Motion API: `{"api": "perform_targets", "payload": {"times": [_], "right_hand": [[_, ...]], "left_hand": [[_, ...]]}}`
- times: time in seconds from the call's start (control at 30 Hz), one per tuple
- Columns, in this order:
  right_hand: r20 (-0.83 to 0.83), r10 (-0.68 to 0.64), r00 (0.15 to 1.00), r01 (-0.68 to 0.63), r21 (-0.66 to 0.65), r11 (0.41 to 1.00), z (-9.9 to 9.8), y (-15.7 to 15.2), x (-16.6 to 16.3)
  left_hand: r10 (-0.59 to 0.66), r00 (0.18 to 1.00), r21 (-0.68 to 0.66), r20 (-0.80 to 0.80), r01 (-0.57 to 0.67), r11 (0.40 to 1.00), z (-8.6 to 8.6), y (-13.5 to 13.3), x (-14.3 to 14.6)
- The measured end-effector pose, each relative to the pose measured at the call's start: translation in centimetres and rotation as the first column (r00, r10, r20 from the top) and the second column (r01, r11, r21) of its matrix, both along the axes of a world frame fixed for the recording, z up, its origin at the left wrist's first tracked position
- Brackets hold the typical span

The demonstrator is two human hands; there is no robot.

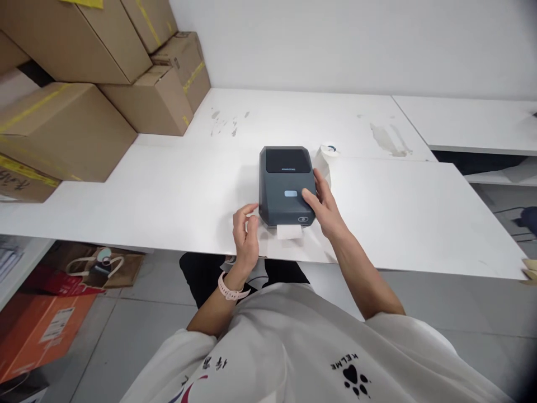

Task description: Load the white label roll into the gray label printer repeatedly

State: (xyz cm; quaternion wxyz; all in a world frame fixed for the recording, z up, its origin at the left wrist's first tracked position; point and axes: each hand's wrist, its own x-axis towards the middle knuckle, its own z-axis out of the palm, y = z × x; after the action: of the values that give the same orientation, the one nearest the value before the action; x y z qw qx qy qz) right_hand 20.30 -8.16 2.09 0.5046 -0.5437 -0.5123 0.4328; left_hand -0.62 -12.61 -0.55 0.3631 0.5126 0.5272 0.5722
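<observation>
A dark grey label printer stands on the white table in front of me, its lid closed. A strip of white label paper sticks out of its front slot. My right hand grips the printer's right side, thumb on the top and fingers along the side. Close to the front left corner is my left hand, fingers loosely bent and thumb apart, holding nothing; whether a fingertip touches the casing I cannot tell. Behind the printer's right side lies a white paper roll, partly hidden.
Stacked cardboard boxes with yellow tape fill the table's left end. The white table meets a wall at the back. Below on the left are an orange box and a paper bag. A shelf opening is at the right.
</observation>
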Motion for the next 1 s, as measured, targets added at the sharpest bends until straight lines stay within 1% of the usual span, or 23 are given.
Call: {"api": "perform_targets", "payload": {"times": [0.07, 0.13, 0.2, 0.23, 0.3, 0.33, 0.4, 0.43, 0.5, 0.53, 0.57, 0.63, 0.7, 0.77, 0.83, 0.87, 0.9, 0.93, 0.97, 1.0], "right_hand": [[0.01, -0.03, 1.0, 0.03, 0.023, 0.999, -0.8, -1.4, 0.6], [0.048, -0.061, 0.997, 0.057, 0.094, 0.994, -1.3, -2.3, 1.0], [0.093, -0.091, 0.991, 0.072, 0.188, 0.98, -1.2, -2.4, 1.4], [0.109, -0.106, 0.988, 0.078, 0.233, 0.969, -0.8, -2.1, 1.5], [0.123, -0.125, 0.985, 0.083, 0.302, 0.95, 0.5, -0.7, 1.7], [0.123, -0.131, 0.984, 0.084, 0.329, 0.941, 1.3, 0.3, 1.8], [0.134, -0.153, 0.979, 0.092, 0.38, 0.92, 2.7, 2.8, 2.2], [0.153, -0.169, 0.974, 0.093, 0.41, 0.907, 3.2, 4.3, 2.5], [0.206, -0.201, 0.958, 0.081, 0.478, 0.875, 3.7, 7.5, 3.1], [0.226, -0.209, 0.952, 0.068, 0.506, 0.86, 3.8, 9.0, 3.4], [0.236, -0.209, 0.949, 0.057, 0.522, 0.851, 3.9, 10.4, 3.6], [0.233, -0.194, 0.953, 0.047, 0.519, 0.854, 4.0, 12.5, 3.8], [0.243, -0.182, 0.953, 0.035, 0.509, 0.86, 4.5, 13.3, 3.4], [0.308, -0.214, 0.927, 0.015, 0.54, 0.842, 5.2, 12.8, 2.7], [0.442, -0.259, 0.859, -0.046, 0.57, 0.82, 6.0, 11.8, 1.8], [0.539, -0.245, 0.806, -0.113, 0.546, 0.83, 6.3, 11.2, 1.3], [0.652, -0.188, 0.734, -0.204, 0.476, 0.855, 6.4, 10.8, 0.8], [0.766, -0.091, 0.637, -0.307, 0.361, 0.881, 6.5, 10.5, 0.4], [0.859, 0.03, 0.512, -0.405, 0.211, 0.89, 6.4, 10.5, 0.0], [0.918, 0.151, 0.367, -0.479, 0.047, 0.877, 6.3, 10.5, -0.5]], "left_hand": [[-0.104, 0.994, -0.009, -0.044, 0.104, 0.995, 0.4, 0.5, -0.2], [-0.216, 0.974, -0.008, -0.068, 0.216, 0.976, 1.0, 0.9, 0.0], [-0.287, 0.954, 0.029, -0.09, 0.29, 0.957, 1.6, 1.6, 0.3], [-0.293, 0.952, 0.059, -0.091, 0.299, 0.953, 2.0, 2.2, 0.5], [-0.245, 0.967, 0.116, -0.075, 0.253, 0.961, 2.7, 4.1, 0.8], [-0.196, 0.979, 0.125, -0.056, 0.201, 0.972, 3.0, 5.5, 0.9], [-0.13, 0.989, 0.093, -0.064, 0.136, 0.986, 3.3, 8.6, 0.9], [-0.13, 0.989, 0.057, -0.074, 0.135, 0.989, 3.3, 10.3, 0.8], [-0.219, 0.973, -0.042, -0.072, 0.216, 0.975, 3.1, 13.3, 0.7], [-0.286, 0.957, -0.089, -0.047, 0.281, 0.955, 2.9, 14.4, 0.7], [-0.349, 0.937, -0.123, -0.015, 0.345, 0.931, 2.6, 15.3, 0.7], [-0.443, 0.895, -0.136, 0.04, 0.445, 0.885, 2.0, 16.3, 0.7], [-0.489, 0.871, -0.106, 0.053, 0.492, 0.864, 1.3, 16.4, 0.7], [-0.518, 0.854, -0.081, 0.049, 0.52, 0.85, 0.7, 16.3, 0.6], [-0.533, 0.845, -0.075, 0.043, 0.535, 0.841, 0.1, 16.2, 0.4], [-0.536, 0.844, -0.07, 0.039, 0.537, 0.841, -0.1, 16.3, 0.4], [-0.537, 0.843, -0.063, 0.031, 0.538, 0.841, -0.3, 16.5, 0.4], [-0.538, 0.843, -0.053, 0.024, 0.539, 0.841, -0.6, 16.7, 0.3], [-0.542, 0.84, -0.043, 0.023, 0.542, 0.839, -0.8, 16.9, 0.3], [-0.549, 0.835, -0.032, 0.03, 0.55, 0.835, -1.0, 17.0, 0.3]]}}
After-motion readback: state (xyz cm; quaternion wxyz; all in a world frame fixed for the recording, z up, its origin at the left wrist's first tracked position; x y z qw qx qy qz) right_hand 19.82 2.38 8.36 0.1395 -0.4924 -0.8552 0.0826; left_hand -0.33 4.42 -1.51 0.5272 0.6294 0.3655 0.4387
